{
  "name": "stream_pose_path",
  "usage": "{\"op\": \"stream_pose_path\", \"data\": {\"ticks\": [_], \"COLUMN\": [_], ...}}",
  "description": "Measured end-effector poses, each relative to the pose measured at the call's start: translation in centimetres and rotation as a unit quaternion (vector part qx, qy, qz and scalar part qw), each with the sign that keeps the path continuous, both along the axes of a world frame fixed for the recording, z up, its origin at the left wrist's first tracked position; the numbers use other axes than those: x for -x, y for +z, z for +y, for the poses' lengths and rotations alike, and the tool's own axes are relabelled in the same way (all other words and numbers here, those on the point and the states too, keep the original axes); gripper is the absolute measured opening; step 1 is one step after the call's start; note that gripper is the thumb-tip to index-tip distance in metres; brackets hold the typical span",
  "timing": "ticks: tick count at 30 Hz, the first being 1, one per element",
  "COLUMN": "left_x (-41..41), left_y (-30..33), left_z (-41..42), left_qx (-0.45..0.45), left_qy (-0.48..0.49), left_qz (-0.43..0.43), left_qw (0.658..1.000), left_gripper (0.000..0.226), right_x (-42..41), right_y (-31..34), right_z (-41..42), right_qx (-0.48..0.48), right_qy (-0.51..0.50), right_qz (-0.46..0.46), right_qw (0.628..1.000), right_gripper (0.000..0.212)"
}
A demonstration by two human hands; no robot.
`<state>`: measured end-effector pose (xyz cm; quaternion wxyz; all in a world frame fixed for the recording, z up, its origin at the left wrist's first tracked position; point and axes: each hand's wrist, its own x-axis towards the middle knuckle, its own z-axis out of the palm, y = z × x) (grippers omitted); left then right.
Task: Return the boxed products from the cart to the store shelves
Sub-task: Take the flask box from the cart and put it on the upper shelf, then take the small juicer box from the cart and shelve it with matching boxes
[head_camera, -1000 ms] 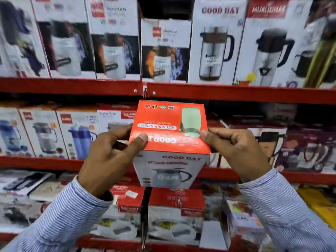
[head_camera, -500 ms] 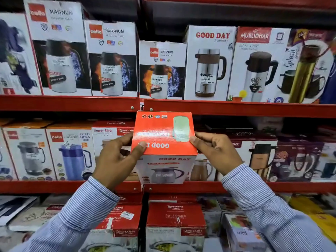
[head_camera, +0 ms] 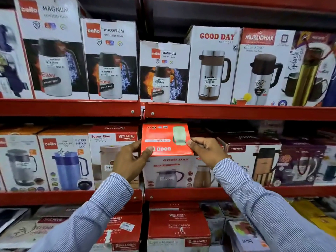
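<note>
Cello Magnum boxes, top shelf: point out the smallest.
The white and black Cello Magnum box rightmost of the three, beside the white Good Day box; its top sits lowest.

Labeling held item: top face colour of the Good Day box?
Orange-red top on the Good Day box; head view.

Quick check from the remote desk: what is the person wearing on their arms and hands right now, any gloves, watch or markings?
Both arms are in long shirt sleeves of white cloth with fine blue stripes, the left sleeve and the right sleeve each ending in a buttoned-looking cuff at the wrist. The left hand and right hand are bare: no gloves, and no watch or ring shows.
</note>
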<state>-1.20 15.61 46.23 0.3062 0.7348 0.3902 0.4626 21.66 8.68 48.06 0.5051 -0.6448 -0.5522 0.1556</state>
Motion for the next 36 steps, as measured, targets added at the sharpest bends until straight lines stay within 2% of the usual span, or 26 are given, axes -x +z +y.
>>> {"op": "stream_pose_path", "data": {"ticks": [3,4,7,10,13,15,19,22,25,30,36], "left_x": [-0.4,-0.6,-1.5,-2.6,-3.3,-3.6,-3.6,-3.3,-3.3,-4.5,-6.9], "left_y": [-0.3,-0.2,0.2,0.3,0.1,-0.2,-1.0,-2.5,-5.0,-10.1,-18.2], "left_z": [1.4,1.8,2.4,2.3,2.1,2.1,1.7,0.7,-0.9,-4.8,-9.4], "left_qx": [0.0,-0.003,0.007,0.02,0.016,0.006,-0.009,-0.079,-0.147,-0.266,-0.279], "left_qy": [0.004,0.008,0.011,0.021,0.026,0.024,0.014,0.017,0.023,0.042,-0.026], "left_qz": [-0.01,-0.007,-0.005,0.001,0.031,0.053,0.09,0.128,0.188,0.344,0.438], "left_qw": [1.0,1.0,1.0,1.0,0.999,0.998,0.996,0.989,0.971,0.899,0.854], "left_gripper": [0.039,0.037,0.037,0.05,0.071,0.078,0.076,0.078,0.081,0.089,0.096], "right_x": [-0.5,-0.8,-0.8,-0.9,-0.7,-0.4,0.0,-0.4,-0.9,-2.1,-5.0], "right_y": [-0.3,-0.3,0.2,0.2,0.2,0.0,-1.3,-3.6,-6.8,-13.2,-22.6], "right_z": [1.1,1.7,2.6,3.5,4.0,3.8,2.5,1.2,-1.1,-6.1,-12.8], "right_qx": [0.01,0.011,0.017,0.012,0.031,0.044,0.029,0.022,0.023,0.051,0.15], "right_qy": [-0.022,-0.021,-0.02,-0.032,-0.011,-0.002,-0.005,-0.004,-0.031,-0.077,-0.099], "right_qz": [0.003,0.011,0.025,0.0,-0.026,-0.064,-0.195,-0.275,-0.348,-0.419,-0.407], "right_qw": [1.0,1.0,0.999,0.999,0.999,0.997,0.98,0.961,0.937,0.903,0.896], "right_gripper": [0.057,0.056,0.036,0.031,0.045,0.057,0.073,0.078,0.079,0.08,0.078]}}
